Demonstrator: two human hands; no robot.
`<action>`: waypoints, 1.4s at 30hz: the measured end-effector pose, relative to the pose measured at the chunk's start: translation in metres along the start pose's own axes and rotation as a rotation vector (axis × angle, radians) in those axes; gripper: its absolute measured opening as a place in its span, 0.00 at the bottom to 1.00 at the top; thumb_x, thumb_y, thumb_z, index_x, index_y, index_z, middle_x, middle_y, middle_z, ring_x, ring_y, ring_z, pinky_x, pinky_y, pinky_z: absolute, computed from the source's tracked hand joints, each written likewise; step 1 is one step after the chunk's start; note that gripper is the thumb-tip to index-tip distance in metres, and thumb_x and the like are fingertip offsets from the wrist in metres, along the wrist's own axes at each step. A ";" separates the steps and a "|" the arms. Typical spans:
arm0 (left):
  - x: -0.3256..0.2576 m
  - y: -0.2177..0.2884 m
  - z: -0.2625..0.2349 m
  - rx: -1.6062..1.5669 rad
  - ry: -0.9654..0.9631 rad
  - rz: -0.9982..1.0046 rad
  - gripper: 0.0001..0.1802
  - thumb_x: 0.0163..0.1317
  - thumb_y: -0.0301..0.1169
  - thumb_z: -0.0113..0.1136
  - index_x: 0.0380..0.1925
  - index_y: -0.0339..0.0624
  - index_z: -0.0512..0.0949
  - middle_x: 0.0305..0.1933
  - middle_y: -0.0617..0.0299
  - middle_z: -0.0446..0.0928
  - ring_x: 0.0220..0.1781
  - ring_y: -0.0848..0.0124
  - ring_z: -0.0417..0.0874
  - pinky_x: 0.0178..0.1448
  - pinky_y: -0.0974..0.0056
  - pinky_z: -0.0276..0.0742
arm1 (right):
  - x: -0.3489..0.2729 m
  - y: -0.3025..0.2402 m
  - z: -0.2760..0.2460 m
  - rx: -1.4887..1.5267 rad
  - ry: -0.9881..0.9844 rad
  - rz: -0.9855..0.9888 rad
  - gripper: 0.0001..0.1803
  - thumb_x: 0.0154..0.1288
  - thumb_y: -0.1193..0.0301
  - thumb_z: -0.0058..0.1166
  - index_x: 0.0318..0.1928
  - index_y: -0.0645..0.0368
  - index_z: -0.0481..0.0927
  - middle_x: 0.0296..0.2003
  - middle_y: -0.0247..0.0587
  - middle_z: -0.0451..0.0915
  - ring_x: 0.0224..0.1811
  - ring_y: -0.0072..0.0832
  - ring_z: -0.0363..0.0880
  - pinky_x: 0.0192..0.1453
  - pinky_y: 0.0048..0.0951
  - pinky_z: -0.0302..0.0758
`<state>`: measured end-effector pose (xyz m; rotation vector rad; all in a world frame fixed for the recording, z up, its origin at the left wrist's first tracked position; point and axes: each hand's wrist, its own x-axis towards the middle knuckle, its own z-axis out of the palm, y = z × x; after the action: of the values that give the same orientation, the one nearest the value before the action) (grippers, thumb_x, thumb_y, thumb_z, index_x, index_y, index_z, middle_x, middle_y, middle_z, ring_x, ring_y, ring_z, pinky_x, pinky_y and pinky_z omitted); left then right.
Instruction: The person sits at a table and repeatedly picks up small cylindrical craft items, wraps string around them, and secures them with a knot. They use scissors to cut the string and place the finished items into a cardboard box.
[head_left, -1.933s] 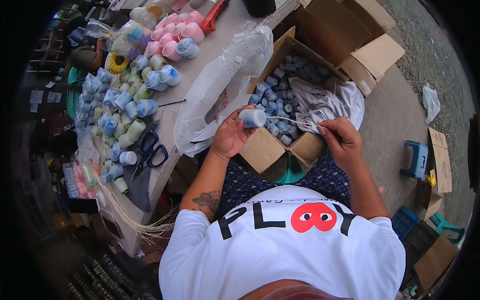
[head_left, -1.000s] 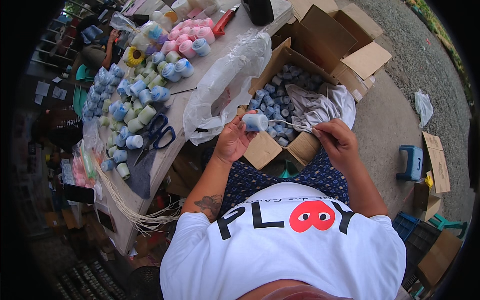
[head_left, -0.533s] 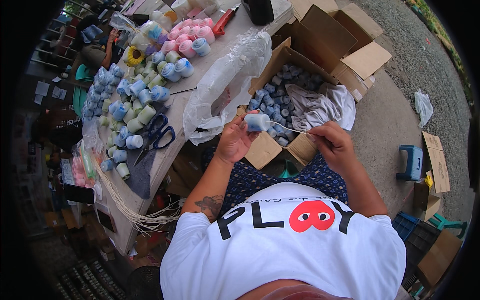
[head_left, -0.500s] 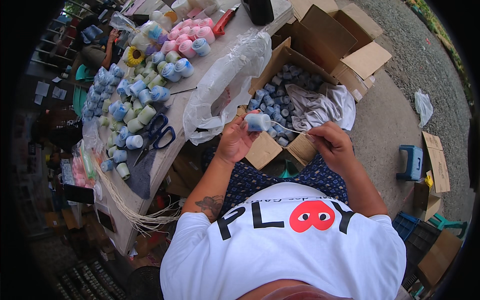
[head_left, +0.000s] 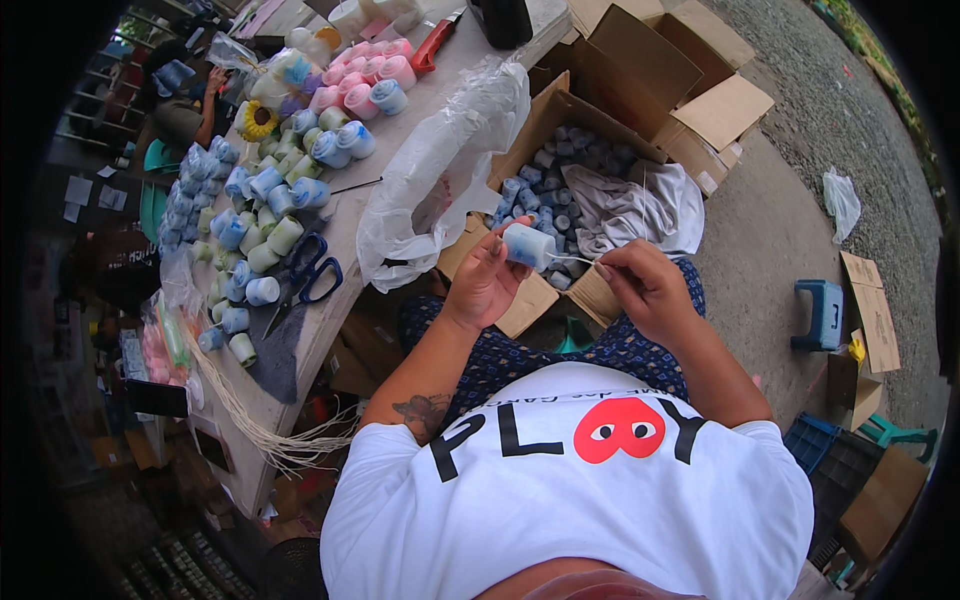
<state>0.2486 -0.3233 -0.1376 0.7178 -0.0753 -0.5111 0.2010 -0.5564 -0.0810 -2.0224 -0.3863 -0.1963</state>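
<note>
My left hand (head_left: 487, 283) is closed round a short blue-and-white candle (head_left: 528, 246) lying on its side, held over my lap. A pale wick (head_left: 572, 259) runs from the candle's right end to my right hand (head_left: 645, 287), whose thumb and fingers pinch it. Beyond my hands stands an open cardboard box (head_left: 562, 98) with many blue candles (head_left: 540, 195) inside. A grey-white cloth (head_left: 620, 212) hangs over its right side. Left of my hands, more blue, green and pink candles (head_left: 283, 236) crowd the table.
On the table (head_left: 335, 240) lie dark-handled scissors (head_left: 312, 270), a bundle of pale wicks (head_left: 255, 420), a crumpled plastic bag (head_left: 440, 160) and a red-handled tool (head_left: 437, 42). A blue stool (head_left: 819, 315) stands to the right. Another person (head_left: 185, 100) sits at the far left.
The candle has shifted slightly right and lower, and my right hand has come a little closer to it. The visible stretch of wick between them is shorter.
</note>
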 end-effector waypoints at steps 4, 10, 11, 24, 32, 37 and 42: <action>0.002 0.002 0.003 0.013 -0.006 0.013 0.32 0.60 0.42 0.60 0.60 0.37 0.64 0.54 0.61 0.71 0.53 0.72 0.73 0.55 0.67 0.70 | 0.001 -0.002 -0.002 -0.007 0.030 -0.006 0.05 0.59 0.78 0.57 0.36 0.60 0.78 0.28 0.38 0.74 0.26 0.26 0.72 0.28 0.23 0.67; 0.000 0.000 0.000 0.089 -0.040 0.010 0.33 0.58 0.40 0.63 0.59 0.36 0.65 0.54 0.62 0.72 0.54 0.72 0.74 0.57 0.68 0.70 | 0.001 -0.001 -0.003 -0.027 0.012 0.010 0.05 0.59 0.77 0.57 0.37 0.61 0.78 0.29 0.38 0.74 0.27 0.26 0.72 0.29 0.23 0.68; -0.001 -0.001 0.004 0.110 -0.037 0.016 0.33 0.58 0.40 0.63 0.59 0.36 0.66 0.53 0.62 0.72 0.53 0.72 0.74 0.56 0.68 0.70 | 0.000 -0.001 -0.003 -0.023 0.002 0.016 0.06 0.59 0.78 0.57 0.38 0.61 0.77 0.29 0.37 0.73 0.28 0.25 0.72 0.30 0.23 0.68; -0.004 -0.005 0.021 0.201 -0.021 0.089 0.28 0.58 0.27 0.63 0.58 0.35 0.67 0.50 0.62 0.74 0.49 0.77 0.74 0.51 0.72 0.71 | 0.005 0.007 0.012 -0.058 -0.034 0.016 0.07 0.59 0.76 0.58 0.39 0.61 0.79 0.29 0.37 0.75 0.28 0.26 0.74 0.33 0.24 0.70; -0.009 0.004 0.035 0.380 -0.111 0.156 0.28 0.56 0.23 0.63 0.58 0.35 0.67 0.46 0.61 0.74 0.48 0.77 0.75 0.53 0.72 0.73 | 0.006 0.001 0.009 -0.032 -0.010 0.008 0.04 0.58 0.76 0.58 0.35 0.61 0.78 0.29 0.41 0.76 0.31 0.35 0.76 0.34 0.29 0.72; -0.010 0.001 0.035 0.433 -0.097 0.177 0.28 0.57 0.24 0.63 0.59 0.36 0.66 0.48 0.62 0.72 0.48 0.77 0.75 0.52 0.73 0.73 | 0.006 -0.001 0.009 0.011 -0.031 0.013 0.08 0.58 0.78 0.56 0.40 0.61 0.78 0.31 0.42 0.77 0.34 0.35 0.78 0.38 0.29 0.73; -0.014 -0.004 0.040 0.532 -0.057 0.242 0.24 0.60 0.26 0.60 0.57 0.36 0.70 0.52 0.61 0.71 0.50 0.77 0.72 0.55 0.72 0.69 | -0.005 0.005 0.017 0.303 -0.044 0.244 0.22 0.58 0.81 0.54 0.55 0.58 0.70 0.35 0.45 0.79 0.39 0.35 0.80 0.44 0.28 0.75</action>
<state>0.2255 -0.3432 -0.1086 1.1958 -0.3565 -0.2766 0.1977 -0.5441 -0.0946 -1.7568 -0.1805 0.0563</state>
